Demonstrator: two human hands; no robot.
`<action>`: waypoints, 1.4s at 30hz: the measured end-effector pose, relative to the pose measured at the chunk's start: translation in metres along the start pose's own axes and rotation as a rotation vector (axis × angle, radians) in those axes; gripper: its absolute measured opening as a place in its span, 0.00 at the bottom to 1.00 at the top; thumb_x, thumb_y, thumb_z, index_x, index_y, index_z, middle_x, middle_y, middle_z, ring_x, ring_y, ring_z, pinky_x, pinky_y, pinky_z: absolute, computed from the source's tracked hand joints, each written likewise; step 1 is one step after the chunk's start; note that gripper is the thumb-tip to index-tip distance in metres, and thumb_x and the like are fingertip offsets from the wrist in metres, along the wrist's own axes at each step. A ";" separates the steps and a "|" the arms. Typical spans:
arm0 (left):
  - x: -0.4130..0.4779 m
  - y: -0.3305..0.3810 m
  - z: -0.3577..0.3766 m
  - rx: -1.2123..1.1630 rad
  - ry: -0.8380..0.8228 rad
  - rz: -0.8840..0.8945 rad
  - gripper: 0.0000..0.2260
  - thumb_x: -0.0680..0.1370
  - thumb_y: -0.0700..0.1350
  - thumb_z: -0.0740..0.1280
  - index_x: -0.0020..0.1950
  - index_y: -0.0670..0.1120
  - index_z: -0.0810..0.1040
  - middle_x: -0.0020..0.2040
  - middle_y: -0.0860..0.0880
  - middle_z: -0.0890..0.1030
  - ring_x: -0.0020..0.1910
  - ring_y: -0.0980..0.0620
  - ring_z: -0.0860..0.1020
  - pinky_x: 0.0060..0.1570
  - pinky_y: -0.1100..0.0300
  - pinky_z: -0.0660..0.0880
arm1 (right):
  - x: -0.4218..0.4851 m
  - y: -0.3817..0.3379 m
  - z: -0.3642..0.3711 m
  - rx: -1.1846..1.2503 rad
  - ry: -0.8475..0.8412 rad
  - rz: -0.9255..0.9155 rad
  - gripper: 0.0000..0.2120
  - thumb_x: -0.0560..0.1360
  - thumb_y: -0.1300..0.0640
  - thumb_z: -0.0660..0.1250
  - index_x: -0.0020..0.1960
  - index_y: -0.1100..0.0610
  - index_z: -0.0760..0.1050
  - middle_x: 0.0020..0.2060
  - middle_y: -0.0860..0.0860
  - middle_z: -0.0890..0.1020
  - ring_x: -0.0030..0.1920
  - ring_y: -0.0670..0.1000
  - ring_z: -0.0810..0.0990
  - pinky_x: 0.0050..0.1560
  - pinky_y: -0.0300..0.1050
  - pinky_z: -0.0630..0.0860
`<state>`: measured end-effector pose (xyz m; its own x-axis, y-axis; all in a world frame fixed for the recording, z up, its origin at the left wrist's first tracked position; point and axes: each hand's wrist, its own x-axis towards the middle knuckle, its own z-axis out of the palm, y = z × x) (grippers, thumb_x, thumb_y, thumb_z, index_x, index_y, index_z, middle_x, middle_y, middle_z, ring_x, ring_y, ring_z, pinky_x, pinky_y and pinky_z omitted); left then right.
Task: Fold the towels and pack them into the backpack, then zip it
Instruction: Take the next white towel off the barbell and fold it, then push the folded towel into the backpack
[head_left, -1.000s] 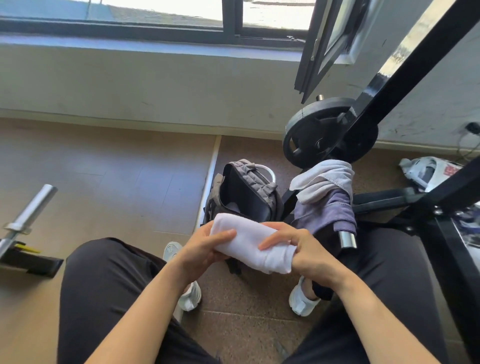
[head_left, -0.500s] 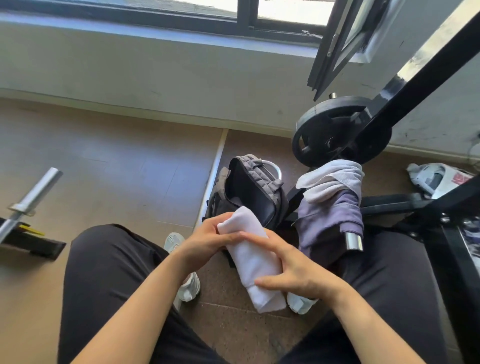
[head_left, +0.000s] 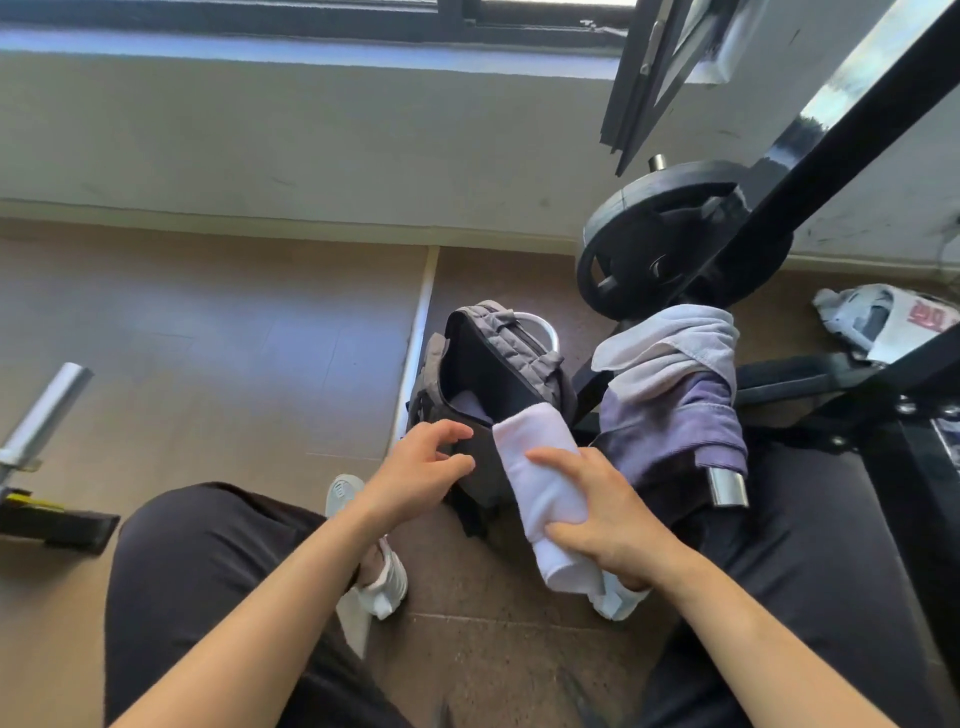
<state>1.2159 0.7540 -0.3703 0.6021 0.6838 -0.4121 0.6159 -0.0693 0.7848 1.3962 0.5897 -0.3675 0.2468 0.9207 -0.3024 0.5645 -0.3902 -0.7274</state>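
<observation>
R hand (head_left: 618, 530) grips rolled towel (head_left: 543, 499) by backpack (head_left: 519, 358)

Backpack (head_left: 524, 358) mouth gapes upward, a purple towel (head_left: 470, 408) low inside. The rolled white towel (head_left: 540, 488) and left hand (head_left: 415, 473) crowd its near rim. Draped towels (head_left: 670, 374) on a bar (head_left: 727, 486) flank its right; bare floor (head_left: 208, 338) lies to its left.

wall (head_left: 311, 145) grey, sunlit | floor (head_left: 208, 338) brown tile | window frame (head_left: 311, 23) black | weight plate (head_left: 623, 249) on black rack (head_left: 841, 130)
</observation>
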 end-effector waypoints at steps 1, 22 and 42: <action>0.009 0.000 -0.006 0.110 -0.001 0.042 0.16 0.79 0.46 0.68 0.67 0.52 0.77 0.65 0.50 0.75 0.60 0.49 0.78 0.55 0.59 0.75 | 0.004 0.003 -0.001 0.023 0.034 0.025 0.35 0.70 0.59 0.73 0.72 0.37 0.67 0.58 0.48 0.68 0.58 0.47 0.72 0.52 0.25 0.66; 0.153 -0.041 -0.014 0.486 -0.036 -0.095 0.17 0.72 0.49 0.74 0.61 0.52 0.80 0.70 0.48 0.65 0.57 0.40 0.78 0.58 0.49 0.75 | 0.102 0.000 0.014 -0.035 0.201 0.109 0.33 0.72 0.56 0.74 0.73 0.40 0.67 0.62 0.51 0.67 0.59 0.50 0.71 0.60 0.41 0.70; 0.156 -0.078 -0.036 0.451 -0.080 -0.248 0.58 0.66 0.51 0.77 0.80 0.60 0.36 0.65 0.47 0.61 0.50 0.37 0.77 0.47 0.47 0.78 | 0.299 0.066 0.112 -0.317 -0.240 0.071 0.31 0.74 0.58 0.71 0.74 0.45 0.67 0.66 0.59 0.63 0.60 0.65 0.73 0.61 0.57 0.74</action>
<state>1.2437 0.8920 -0.4789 0.4360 0.6633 -0.6082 0.8922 -0.2303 0.3884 1.4189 0.8399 -0.5744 0.1239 0.8525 -0.5078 0.7768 -0.4018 -0.4849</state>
